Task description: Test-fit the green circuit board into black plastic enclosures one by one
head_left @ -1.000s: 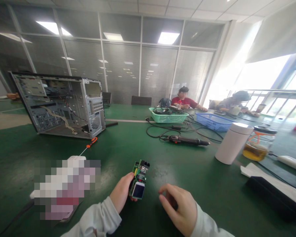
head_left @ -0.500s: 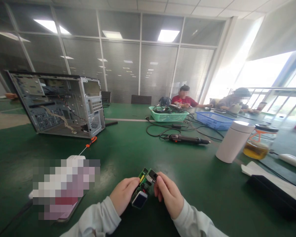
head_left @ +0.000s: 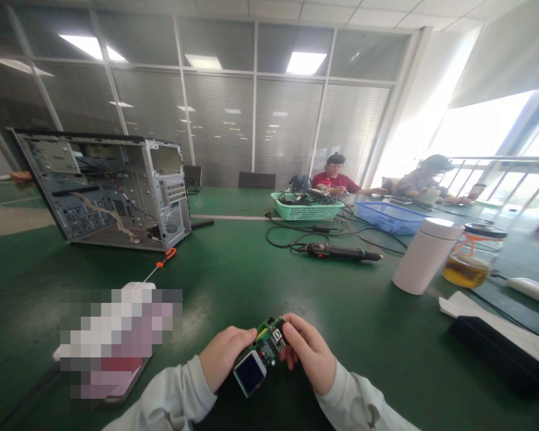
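A small green circuit board with a little square display screen is held between both hands, above the near part of the green table. My left hand grips the board's left edge, its thumb lying along the top. On the other side, my right hand pinches the board's right end by a dark part between thumb and fingers. The board's face is tilted up, with the screen at its lower left. The undersides of the board and some fingertips are hidden.
An opened computer case stands at the left, an orange-handled screwdriver before it. An electric screwdriver, a green basket of cables, a blue basket, a white tumbler and a jar are beyond. Two people sit far right.
The board has turned in my hands, so its screen and face show more fully and sit lower. My right fingers have shifted slightly at its right end.
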Tool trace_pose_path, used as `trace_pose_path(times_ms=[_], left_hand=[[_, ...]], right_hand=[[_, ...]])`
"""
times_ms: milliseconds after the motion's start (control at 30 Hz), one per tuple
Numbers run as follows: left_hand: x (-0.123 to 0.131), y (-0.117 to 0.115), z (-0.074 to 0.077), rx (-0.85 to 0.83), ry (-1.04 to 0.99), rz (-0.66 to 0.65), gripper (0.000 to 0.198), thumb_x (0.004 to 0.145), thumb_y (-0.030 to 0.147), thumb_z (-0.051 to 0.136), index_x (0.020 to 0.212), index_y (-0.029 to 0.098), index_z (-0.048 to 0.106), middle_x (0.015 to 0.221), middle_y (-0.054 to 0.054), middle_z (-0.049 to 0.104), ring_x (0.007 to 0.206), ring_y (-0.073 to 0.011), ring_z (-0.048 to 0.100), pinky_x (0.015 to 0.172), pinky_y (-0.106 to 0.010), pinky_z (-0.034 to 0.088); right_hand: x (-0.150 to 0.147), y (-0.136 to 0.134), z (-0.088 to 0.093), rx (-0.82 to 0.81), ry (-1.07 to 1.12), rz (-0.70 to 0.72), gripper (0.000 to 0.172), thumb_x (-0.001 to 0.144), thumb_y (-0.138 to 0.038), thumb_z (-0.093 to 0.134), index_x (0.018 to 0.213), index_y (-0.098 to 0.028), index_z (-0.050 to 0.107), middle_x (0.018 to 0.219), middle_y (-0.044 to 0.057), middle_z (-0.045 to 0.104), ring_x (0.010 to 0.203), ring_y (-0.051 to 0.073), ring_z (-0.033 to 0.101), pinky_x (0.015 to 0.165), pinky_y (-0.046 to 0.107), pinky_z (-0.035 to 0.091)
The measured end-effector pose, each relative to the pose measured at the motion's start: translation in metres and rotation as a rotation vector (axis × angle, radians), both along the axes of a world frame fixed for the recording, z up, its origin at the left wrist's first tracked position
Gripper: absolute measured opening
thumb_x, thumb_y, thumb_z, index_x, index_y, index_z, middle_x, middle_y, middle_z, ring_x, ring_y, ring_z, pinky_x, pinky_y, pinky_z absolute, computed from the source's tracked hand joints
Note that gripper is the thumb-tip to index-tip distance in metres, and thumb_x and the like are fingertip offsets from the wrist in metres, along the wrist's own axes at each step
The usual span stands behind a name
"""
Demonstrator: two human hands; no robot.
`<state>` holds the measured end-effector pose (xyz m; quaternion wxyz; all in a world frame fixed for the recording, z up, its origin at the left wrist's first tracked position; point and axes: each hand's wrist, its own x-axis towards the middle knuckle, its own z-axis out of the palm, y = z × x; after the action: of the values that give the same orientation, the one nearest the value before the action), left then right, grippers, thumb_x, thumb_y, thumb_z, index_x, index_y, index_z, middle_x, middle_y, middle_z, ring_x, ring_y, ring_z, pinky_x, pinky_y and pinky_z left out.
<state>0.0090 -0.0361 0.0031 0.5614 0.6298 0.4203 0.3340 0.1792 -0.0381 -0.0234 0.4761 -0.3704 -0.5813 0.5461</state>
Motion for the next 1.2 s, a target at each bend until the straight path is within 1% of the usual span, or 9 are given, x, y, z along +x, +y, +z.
trace_pose_path(times_ms=[100,200,333,433,533,667,867,1100,1200], left_hand=[[0.001,0.007,-0.001,-0.170,-0.093,-0.089,0.055,0.075,0.057,0.032,0.077,0.013,0.065,0.048,-0.004,0.063,0.042,-0.0136,0.056,0.039,-0.020,0.036],[0.000,0.022,-0.012,-0.318,-0.155,-0.099,0.061,0.068,0.062,0.037,0.093,0.011,0.059,0.048,-0.005,0.064,0.034,-0.0101,0.051,0.034,-0.017,0.030],[-0.003,0.033,-0.023,-0.355,-0.196,0.039,0.061,0.064,0.059,0.045,0.102,0.012,0.050,0.045,-0.001,0.060,0.032,-0.0099,0.050,0.032,-0.017,0.032],[-0.003,0.028,-0.019,-0.301,-0.212,0.135,0.052,0.064,0.050,0.054,0.100,0.013,0.050,0.051,0.000,0.061,0.036,-0.0097,0.052,0.033,-0.017,0.036],[-0.002,0.021,-0.011,-0.269,-0.198,0.161,0.043,0.063,0.043,0.059,0.094,0.014,0.053,0.061,-0.002,0.065,0.046,-0.0116,0.059,0.039,-0.018,0.041],[-0.001,0.016,-0.006,-0.253,-0.201,0.193,0.042,0.063,0.044,0.061,0.092,0.014,0.054,0.068,-0.002,0.066,0.052,-0.0128,0.062,0.045,-0.019,0.044],[-0.001,0.015,-0.004,-0.226,-0.186,0.227,0.047,0.062,0.047,0.062,0.095,0.015,0.054,0.075,-0.003,0.066,0.053,-0.0121,0.062,0.047,-0.020,0.046],[0.000,0.013,-0.001,-0.200,-0.167,0.237,0.043,0.064,0.045,0.062,0.093,0.014,0.057,0.080,-0.005,0.066,0.059,-0.0127,0.062,0.049,-0.020,0.046],[-0.002,0.012,-0.002,-0.160,-0.164,0.219,0.042,0.065,0.045,0.061,0.094,0.014,0.056,0.084,-0.005,0.065,0.059,-0.0124,0.062,0.050,-0.020,0.046]], right_hand=[[0.001,0.008,-0.005,-0.077,0.073,-0.044,0.056,0.069,-0.070,0.047,0.068,-0.014,0.044,0.044,-0.001,0.049,0.032,0.007,0.040,0.032,0.015,0.024],[0.003,0.014,-0.009,-0.120,0.136,-0.044,0.058,0.068,-0.072,0.044,0.070,-0.014,0.043,0.047,0.000,0.051,0.032,0.009,0.045,0.032,0.015,0.026],[0.007,0.015,-0.006,-0.154,0.194,0.017,0.057,0.069,-0.069,0.048,0.081,-0.013,0.044,0.054,0.002,0.055,0.036,0.010,0.049,0.034,0.015,0.028],[0.009,0.013,-0.004,-0.164,0.205,0.038,0.058,0.070,-0.066,0.050,0.092,-0.013,0.044,0.055,0.002,0.056,0.037,0.011,0.050,0.035,0.015,0.030],[0.009,0.012,-0.004,-0.153,0.194,0.034,0.055,0.071,-0.063,0.052,0.092,-0.013,0.045,0.054,0.002,0.056,0.037,0.011,0.049,0.034,0.015,0.031],[0.007,0.013,-0.008,-0.123,0.176,0.013,0.055,0.069,-0.062,0.056,0.092,-0.012,0.047,0.054,0.001,0.054,0.036,0.009,0.048,0.033,0.014,0.031],[0.005,0.013,-0.017,-0.101,0.167,-0.013,0.061,0.066,-0.055,0.060,0.107,-0.013,0.045,0.061,0.000,0.055,0.036,0.011,0.051,0.033,0.016,0.033],[0.006,0.008,-0.012,-0.027,0.104,-0.011,0.043,0.069,-0.039,0.058,0.102,-0.015,0.045,0.074,0.002,0.055,0.043,0.010,0.052,0.038,0.018,0.036],[0.004,0.003,-0.007,0.004,0.082,0.006,0.041,0.069,-0.036,0.059,0.101,-0.017,0.042,0.081,0.003,0.052,0.048,0.008,0.049,0.041,0.017,0.039]])
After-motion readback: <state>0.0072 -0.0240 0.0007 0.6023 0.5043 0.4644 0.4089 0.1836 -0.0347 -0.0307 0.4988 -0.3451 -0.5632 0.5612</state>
